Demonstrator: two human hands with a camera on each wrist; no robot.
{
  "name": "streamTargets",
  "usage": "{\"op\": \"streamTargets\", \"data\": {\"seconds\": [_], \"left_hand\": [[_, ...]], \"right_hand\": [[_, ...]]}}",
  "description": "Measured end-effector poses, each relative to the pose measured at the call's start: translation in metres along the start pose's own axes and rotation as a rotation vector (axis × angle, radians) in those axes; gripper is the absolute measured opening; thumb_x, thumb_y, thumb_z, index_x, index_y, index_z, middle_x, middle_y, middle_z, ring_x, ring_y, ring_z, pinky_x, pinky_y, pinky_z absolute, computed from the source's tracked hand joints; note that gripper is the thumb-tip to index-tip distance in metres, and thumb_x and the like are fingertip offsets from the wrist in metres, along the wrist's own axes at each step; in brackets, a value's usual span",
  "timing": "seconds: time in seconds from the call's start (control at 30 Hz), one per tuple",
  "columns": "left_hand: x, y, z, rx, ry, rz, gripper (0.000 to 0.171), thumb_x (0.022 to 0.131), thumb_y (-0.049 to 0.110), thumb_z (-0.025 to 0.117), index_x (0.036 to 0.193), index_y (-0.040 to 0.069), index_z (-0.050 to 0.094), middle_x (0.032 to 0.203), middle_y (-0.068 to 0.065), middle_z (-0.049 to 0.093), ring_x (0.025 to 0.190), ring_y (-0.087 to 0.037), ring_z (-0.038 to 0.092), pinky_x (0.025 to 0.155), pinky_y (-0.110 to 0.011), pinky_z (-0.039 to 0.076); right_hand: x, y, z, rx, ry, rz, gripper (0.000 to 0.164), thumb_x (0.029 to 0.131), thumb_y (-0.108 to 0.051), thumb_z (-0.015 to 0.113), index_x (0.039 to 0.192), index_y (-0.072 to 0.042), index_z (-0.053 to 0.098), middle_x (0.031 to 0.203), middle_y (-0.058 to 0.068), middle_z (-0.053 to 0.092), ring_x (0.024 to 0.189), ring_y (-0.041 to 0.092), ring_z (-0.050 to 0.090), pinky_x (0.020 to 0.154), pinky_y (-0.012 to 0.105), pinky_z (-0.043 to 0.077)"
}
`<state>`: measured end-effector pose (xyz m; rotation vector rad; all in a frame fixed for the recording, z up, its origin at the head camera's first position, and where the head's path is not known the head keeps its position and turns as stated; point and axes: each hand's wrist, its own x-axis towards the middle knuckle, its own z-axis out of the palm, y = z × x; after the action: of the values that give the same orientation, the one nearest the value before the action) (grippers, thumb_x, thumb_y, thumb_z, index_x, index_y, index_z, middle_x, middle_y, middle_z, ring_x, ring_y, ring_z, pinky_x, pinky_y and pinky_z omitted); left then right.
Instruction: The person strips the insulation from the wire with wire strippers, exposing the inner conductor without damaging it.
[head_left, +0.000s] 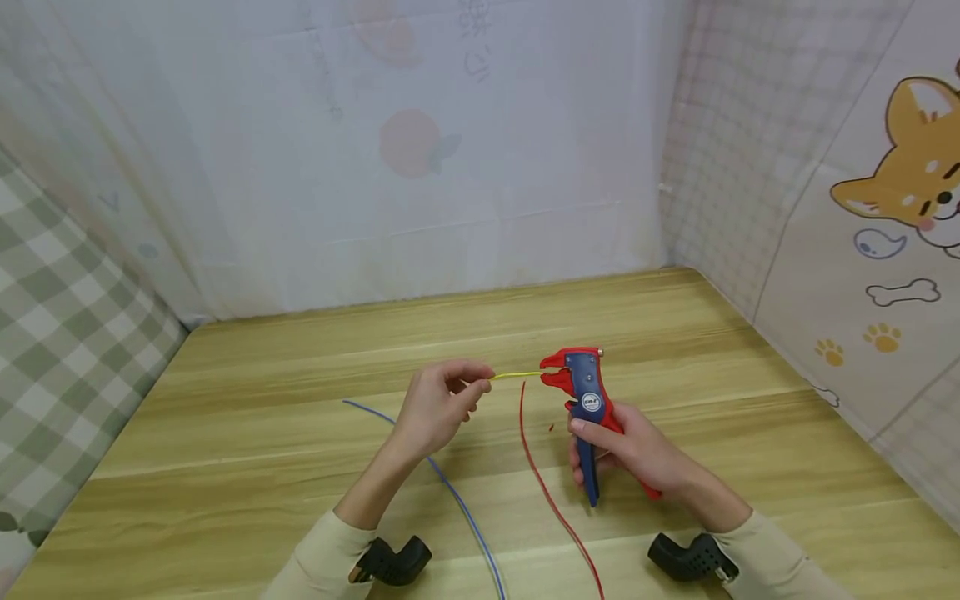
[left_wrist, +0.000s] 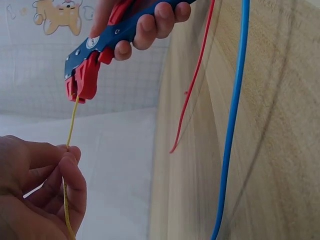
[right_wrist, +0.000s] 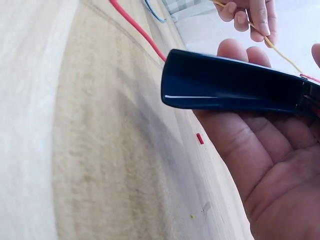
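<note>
My left hand pinches a yellow wire between thumb and fingers, its free end running into the jaws of a wire stripper. The tool has a dark blue body with red jaws and a red handle. My right hand grips it by the handles, with the thumb across the blue one. In the right wrist view the hollow blue handle lies across the fingers. The yellow wire's tip is hidden inside the jaws.
A red wire lies on the wooden table between the hands. A blue wire passes beneath the left forearm. A short red piece of insulation and a tiny yellow bit lie nearby. White curtains stand behind.
</note>
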<state>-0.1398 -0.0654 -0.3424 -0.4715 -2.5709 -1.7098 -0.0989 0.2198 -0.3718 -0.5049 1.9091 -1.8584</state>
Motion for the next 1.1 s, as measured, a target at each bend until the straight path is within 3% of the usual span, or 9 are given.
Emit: {"op": "streamTargets", "data": {"seconds": [0.13, 0.47, 0.7, 0.93, 1.1], "left_hand": [[0.0001, 0.0003, 0.0003, 0.002, -0.002, 0.012, 0.015, 0.097, 0.005, 0.071, 0.108, 0.004, 0.080, 0.094, -0.009, 0.077, 0.060, -0.014, 0.062, 0.057, -0.024, 0.056], [-0.0027, 0.0026, 0.0021, -0.017, -0.015, 0.002, 0.013, 0.096, 0.004, 0.071, 0.105, 0.007, 0.081, 0.093, -0.009, 0.076, 0.057, -0.011, 0.059, 0.055, -0.025, 0.055], [-0.0031, 0.0026, 0.0040, -0.030, -0.025, -0.012, 0.013, 0.096, 0.004, 0.071, 0.104, 0.007, 0.081, 0.096, -0.017, 0.076, 0.056, -0.010, 0.058, 0.054, -0.024, 0.054], [-0.0038, 0.0040, 0.0051, -0.028, -0.025, -0.012, 0.014, 0.096, 0.004, 0.071, 0.104, 0.007, 0.081, 0.090, -0.007, 0.075, 0.055, -0.010, 0.058, 0.053, -0.025, 0.054], [-0.0042, 0.0041, 0.0062, -0.037, -0.035, -0.021, 0.013, 0.096, 0.004, 0.071, 0.104, 0.008, 0.081, 0.089, -0.007, 0.074, 0.056, -0.011, 0.058, 0.053, -0.026, 0.054]], "right_hand": [[0.0003, 0.0003, 0.0007, -0.009, -0.024, -0.008, 0.041, 0.113, -0.017, 0.048, 0.129, 0.019, 0.039, 0.097, 0.017, 0.071, 0.081, 0.026, 0.078, 0.081, 0.042, 0.066], [0.0021, 0.0023, 0.0028, -0.014, -0.041, -0.022, 0.036, 0.114, -0.018, 0.046, 0.118, 0.018, 0.045, 0.093, 0.016, 0.070, 0.078, 0.025, 0.078, 0.078, 0.043, 0.066], [0.0024, 0.0000, 0.0048, -0.003, -0.040, 0.002, 0.037, 0.115, -0.020, 0.046, 0.112, 0.016, 0.048, 0.092, 0.016, 0.070, 0.078, 0.022, 0.077, 0.079, 0.041, 0.066], [0.0026, 0.0001, 0.0069, 0.000, -0.023, 0.021, 0.039, 0.115, -0.024, 0.045, 0.111, 0.015, 0.047, 0.088, 0.011, 0.069, 0.074, 0.019, 0.075, 0.076, 0.040, 0.066], [0.0024, -0.0002, 0.0078, -0.015, -0.016, 0.037, 0.040, 0.115, -0.026, 0.045, 0.112, 0.014, 0.046, 0.087, 0.014, 0.068, 0.073, 0.019, 0.074, 0.075, 0.040, 0.066]]}}
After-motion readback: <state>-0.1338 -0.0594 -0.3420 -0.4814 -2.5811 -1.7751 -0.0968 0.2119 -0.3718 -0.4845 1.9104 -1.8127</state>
